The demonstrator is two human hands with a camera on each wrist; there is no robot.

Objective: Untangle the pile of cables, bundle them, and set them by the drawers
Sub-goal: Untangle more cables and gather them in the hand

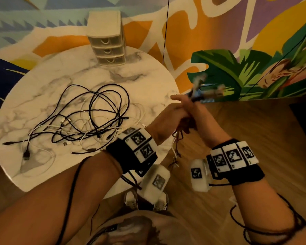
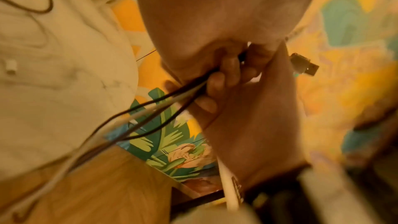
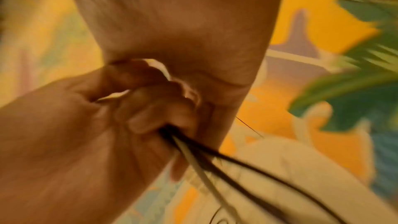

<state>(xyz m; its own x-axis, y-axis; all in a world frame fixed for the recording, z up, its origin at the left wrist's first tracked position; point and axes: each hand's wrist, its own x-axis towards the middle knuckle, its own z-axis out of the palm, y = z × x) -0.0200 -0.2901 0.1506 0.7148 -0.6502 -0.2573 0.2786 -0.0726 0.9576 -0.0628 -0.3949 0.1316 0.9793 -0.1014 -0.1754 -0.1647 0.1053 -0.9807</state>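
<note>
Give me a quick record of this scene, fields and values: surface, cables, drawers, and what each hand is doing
surface: round marble table
cable pile: black and white, tangled, on table
drawers: three-drawer unit at table's far edge
left hand: grips held cables
right hand: grips the same cables
held cables: off the table's right edge

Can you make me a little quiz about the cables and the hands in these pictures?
1. True or false: the drawers stand on the table.
2. What colours are the cables in the pile?
3. Which hand grips the held cables? A. left hand only B. right hand only C. both

Key: 1. True. 2. Black and white. 3. C.
</note>
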